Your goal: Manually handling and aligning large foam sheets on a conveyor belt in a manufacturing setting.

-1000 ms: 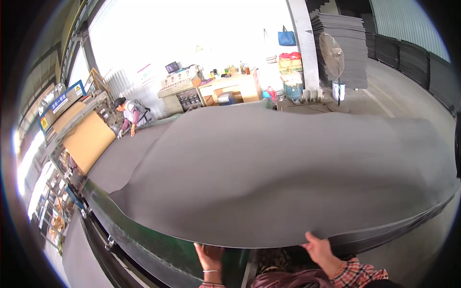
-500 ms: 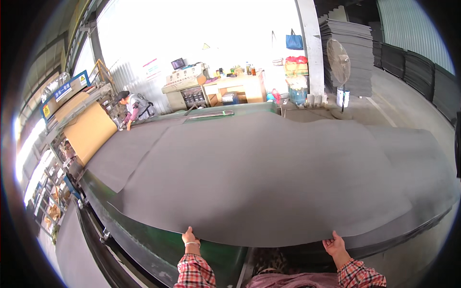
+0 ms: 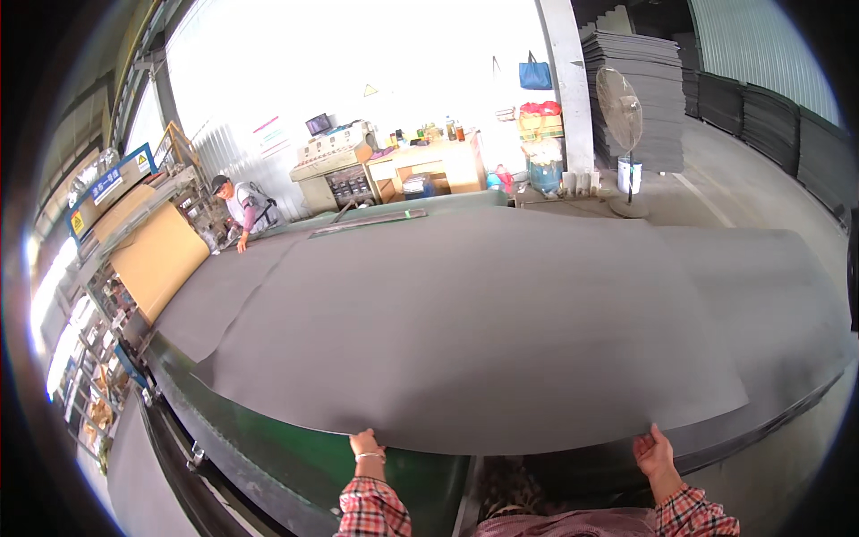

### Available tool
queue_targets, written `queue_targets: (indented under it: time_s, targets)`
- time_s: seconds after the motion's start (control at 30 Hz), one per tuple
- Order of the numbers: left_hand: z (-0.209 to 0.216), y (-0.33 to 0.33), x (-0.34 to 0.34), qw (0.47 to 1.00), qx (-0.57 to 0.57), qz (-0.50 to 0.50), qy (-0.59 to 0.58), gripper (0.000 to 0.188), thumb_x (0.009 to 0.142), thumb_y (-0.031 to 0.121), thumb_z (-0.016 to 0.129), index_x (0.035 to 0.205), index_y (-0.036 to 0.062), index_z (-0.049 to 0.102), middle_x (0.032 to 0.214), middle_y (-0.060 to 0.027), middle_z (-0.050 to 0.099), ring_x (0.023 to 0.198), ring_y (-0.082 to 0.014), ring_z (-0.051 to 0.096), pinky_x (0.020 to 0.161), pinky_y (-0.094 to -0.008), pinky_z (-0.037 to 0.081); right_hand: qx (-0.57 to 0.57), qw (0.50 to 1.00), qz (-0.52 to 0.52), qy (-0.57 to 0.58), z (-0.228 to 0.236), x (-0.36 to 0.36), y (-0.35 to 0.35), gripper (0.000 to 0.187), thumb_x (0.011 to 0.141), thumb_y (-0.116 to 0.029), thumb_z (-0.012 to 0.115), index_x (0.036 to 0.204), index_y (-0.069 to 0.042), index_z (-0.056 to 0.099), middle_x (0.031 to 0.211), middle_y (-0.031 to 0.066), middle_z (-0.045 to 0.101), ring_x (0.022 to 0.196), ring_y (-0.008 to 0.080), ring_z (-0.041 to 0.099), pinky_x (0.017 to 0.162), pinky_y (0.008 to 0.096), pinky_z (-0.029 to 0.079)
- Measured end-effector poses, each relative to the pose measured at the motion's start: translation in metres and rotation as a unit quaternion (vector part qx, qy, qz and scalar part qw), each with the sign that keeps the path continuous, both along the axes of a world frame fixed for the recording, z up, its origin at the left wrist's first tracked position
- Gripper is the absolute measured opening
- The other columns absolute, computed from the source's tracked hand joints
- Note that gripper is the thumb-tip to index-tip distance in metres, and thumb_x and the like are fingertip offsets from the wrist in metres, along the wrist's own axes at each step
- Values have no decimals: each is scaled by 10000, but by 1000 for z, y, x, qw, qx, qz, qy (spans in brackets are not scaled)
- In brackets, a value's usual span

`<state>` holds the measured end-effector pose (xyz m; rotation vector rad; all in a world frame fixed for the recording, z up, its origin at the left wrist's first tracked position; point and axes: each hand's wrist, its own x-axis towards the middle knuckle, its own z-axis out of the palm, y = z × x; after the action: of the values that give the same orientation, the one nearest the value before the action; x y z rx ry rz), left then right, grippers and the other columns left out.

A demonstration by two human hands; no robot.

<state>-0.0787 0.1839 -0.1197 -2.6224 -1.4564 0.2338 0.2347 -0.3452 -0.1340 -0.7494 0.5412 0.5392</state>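
Observation:
A large, thin dark grey sheet (image 3: 465, 340), foam-like in look, lies over the machine bed, its near edge slightly raised in front of me. My left hand (image 3: 367, 445) grips that edge left of the middle, its fingers partly hidden by the sheet. Farther right, my right hand (image 3: 656, 455) pinches the same edge, fingertips at its rim. Another grey sheet (image 3: 778, 277) shows beneath on the right. Under the left part of the edge a green belt (image 3: 268, 430) is visible.
At the far left a co-worker (image 3: 246, 210) leans over the sheet beside a yellow roll (image 3: 161, 259). Behind stand a control console (image 3: 335, 157), a desk (image 3: 438, 166) and a fan (image 3: 620, 112). A tall stack of grey sheets (image 3: 635, 103) rises at the back right.
Both hands have moved slightly right in the picture, still at the edge. The sheet's left corner has shifted left, and its surface lies smoother at the far side.

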Motion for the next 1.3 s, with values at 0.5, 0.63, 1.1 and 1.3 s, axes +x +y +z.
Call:
queue_targets:
  time_s: [0.5,0.63,1.1,1.3]
  targets:
    - [48,-121,21,467,-390,164,-777,264,814,73,511,1071,22,481,976,-95,554,865,-233,565,701,-387,506,-61,928,234,-283,107,-115,126,187,841,-119,548,930,46,559,877,134,622,819,244,627,659,304,512]
    - [99,-270,63,360,-619,184,-673,369,853,242,533,1119,3,444,1030,-99,543,894,-230,566,750,-375,492,-176,792,381,-442,92,-135,155,279,796,-234,605,974,-21,579,899,122,619,814,211,619,674,304,486]
    - [68,-146,21,366,-372,329,-787,125,828,161,552,756,67,515,622,-25,513,473,-114,495,362,-212,341,-509,373,438,-640,-79,-23,43,459,770,-336,544,1156,-93,493,1223,131,455,1146,288,413,963,452,264]
    - [45,-69,-16,349,-251,331,-840,211,814,74,545,996,-9,478,732,-91,559,576,-212,604,470,-281,523,-458,169,441,-753,-27,-4,43,446,769,-398,539,1100,-98,549,1219,78,486,1152,187,430,953,413,278]
